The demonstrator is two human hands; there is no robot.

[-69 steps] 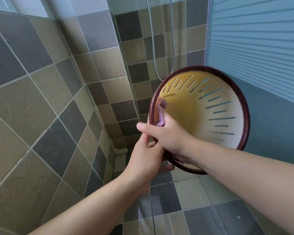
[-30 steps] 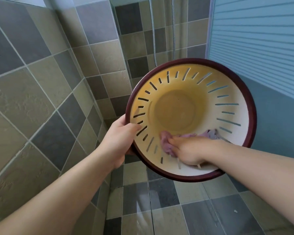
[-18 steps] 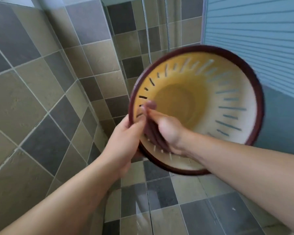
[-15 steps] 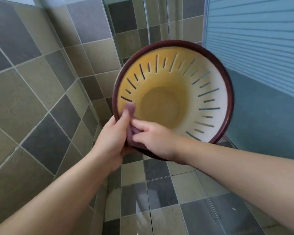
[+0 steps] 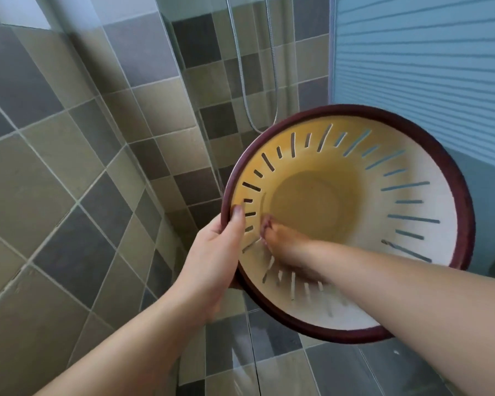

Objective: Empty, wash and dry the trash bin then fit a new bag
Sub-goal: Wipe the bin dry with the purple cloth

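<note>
The trash bin [image 5: 429, 252] is a cream-yellow slotted basket with a dark red rim, held in the air on its side, its mouth facing me. My left hand [image 5: 215, 258] grips the rim at the bin's left edge, thumb inside. My right hand [image 5: 286, 244] reaches inside against the lower left wall, pressed on a purple cloth [image 5: 265, 225]; only a small bit of the cloth shows past the fingertips.
A tiled wall [image 5: 69, 195] runs along the left. A glass shower panel [image 5: 195, 110] and a hanging metal shower hose [image 5: 240, 67] stand behind the bin. A blue ribbed door [image 5: 426, 52] fills the right. Wet floor tiles [image 5: 269, 367] lie below.
My right hand has moved with the cloth from the bin's left rim down into the inside wall. The bin has shifted lower and to the right, with my left hand still on its rim.
</note>
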